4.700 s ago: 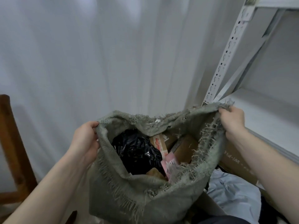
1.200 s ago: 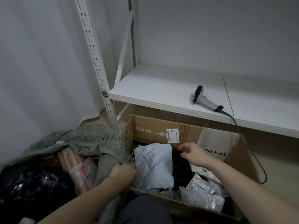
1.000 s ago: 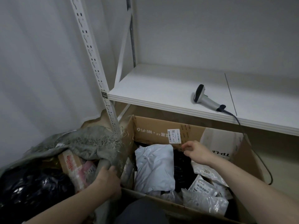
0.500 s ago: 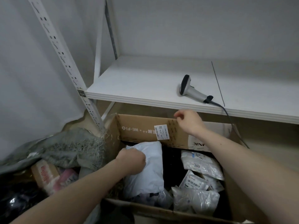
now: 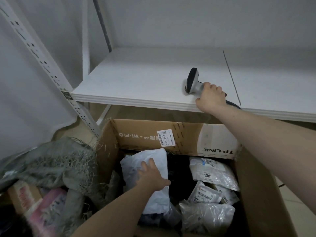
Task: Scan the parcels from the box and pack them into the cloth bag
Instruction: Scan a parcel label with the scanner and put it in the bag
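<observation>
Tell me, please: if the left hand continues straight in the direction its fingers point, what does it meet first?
The left hand already lies on the white parcel, fingers pointing to the box's far wall. Going on, it would slide over the parcel and probably meet that wall first; depth is unclear.

right hand (image 5: 210,96) grips scanner (image 5: 193,81) on shelf (image 5: 136,79) | left hand (image 5: 152,175) on white parcel (image 5: 153,161) in box (image 5: 188,134)

Scanner (image 5: 192,81) handle hidden under right hand (image 5: 210,97); cloth bag (image 5: 51,161) cut off at left edge.
</observation>
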